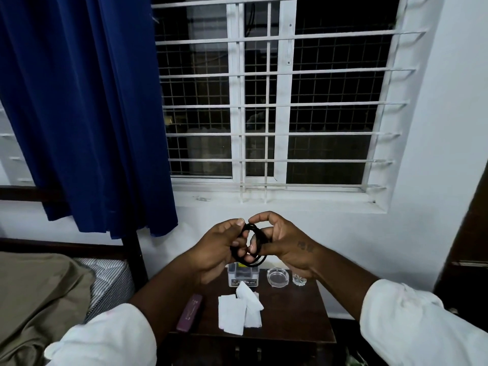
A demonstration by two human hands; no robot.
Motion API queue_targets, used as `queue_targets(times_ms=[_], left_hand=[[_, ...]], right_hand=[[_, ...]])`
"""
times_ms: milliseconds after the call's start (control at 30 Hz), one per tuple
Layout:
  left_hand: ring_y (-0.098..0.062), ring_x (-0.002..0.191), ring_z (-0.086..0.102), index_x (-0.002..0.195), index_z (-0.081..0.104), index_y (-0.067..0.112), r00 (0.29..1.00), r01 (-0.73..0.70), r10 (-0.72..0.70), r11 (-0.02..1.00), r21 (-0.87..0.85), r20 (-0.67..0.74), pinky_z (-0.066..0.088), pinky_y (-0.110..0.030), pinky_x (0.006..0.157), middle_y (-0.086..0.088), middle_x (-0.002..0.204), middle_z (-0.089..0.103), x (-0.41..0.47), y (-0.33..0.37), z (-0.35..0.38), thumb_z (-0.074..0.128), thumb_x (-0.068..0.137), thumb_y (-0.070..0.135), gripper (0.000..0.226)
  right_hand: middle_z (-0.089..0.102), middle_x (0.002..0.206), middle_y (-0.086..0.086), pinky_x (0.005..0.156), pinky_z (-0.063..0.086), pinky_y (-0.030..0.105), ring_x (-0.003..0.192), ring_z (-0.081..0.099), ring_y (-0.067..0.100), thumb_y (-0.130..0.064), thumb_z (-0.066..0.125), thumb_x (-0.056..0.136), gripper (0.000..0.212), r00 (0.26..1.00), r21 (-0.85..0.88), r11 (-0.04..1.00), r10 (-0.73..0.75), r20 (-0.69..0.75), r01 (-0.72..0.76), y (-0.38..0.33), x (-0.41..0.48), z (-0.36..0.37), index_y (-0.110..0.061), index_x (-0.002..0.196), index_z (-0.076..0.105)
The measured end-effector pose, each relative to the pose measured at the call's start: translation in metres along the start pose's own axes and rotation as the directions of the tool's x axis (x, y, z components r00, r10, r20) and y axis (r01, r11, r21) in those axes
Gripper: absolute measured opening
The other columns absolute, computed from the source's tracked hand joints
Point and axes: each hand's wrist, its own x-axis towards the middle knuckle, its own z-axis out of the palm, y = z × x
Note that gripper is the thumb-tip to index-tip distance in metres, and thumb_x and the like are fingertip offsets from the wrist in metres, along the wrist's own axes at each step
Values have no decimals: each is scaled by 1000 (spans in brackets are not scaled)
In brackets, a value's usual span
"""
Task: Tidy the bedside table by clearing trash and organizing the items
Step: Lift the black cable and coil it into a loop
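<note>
Bedside table [290, 315]: dark wood, the landmark for this list.
Black cable [249, 228]: coiled in loops, held in the air above the table's back edge.
Left hand [219, 247]: fingers curled round the coil.
Right hand [286, 244]: meets the left, fingers curled on the same coil.
Small box [243, 277]: table, back centre.
Glass ashtray [277, 277]: table, back right.
Crumpled clear wrapper [299, 281]: table, back right corner.
White papers [235, 315]: table, centre.
Purple case [190, 313]: table, left edge.

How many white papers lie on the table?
3 papers: one flat in front, one right of it, one folded behind them. They overlap, so more may be hidden.
</note>
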Motion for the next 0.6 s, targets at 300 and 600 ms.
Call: queue_targets(times_ms=[300,600], left_hand=[[-13,50,41,84,57,10,998,57,-54,988,-147,27,55,-32,57,1,59,34,2,1,0,50,103,32,30],[-13,52,43,82,60,11,998,45,-32,975,-217,61,55,-33,59,1,59,35,2,4,-2,52,103,33,31]], right_hand=[[66,90,10,73,55,33,77,63,21,0,84,72,42,983,-124,981,-162,-82,151,-5,0,3,-17,103,60],[66,97,0,77,56,29,80,68,18,-18,82,79,31,951,-68,962,-271,-148,263,-4,-1,9,-12,106,68]])
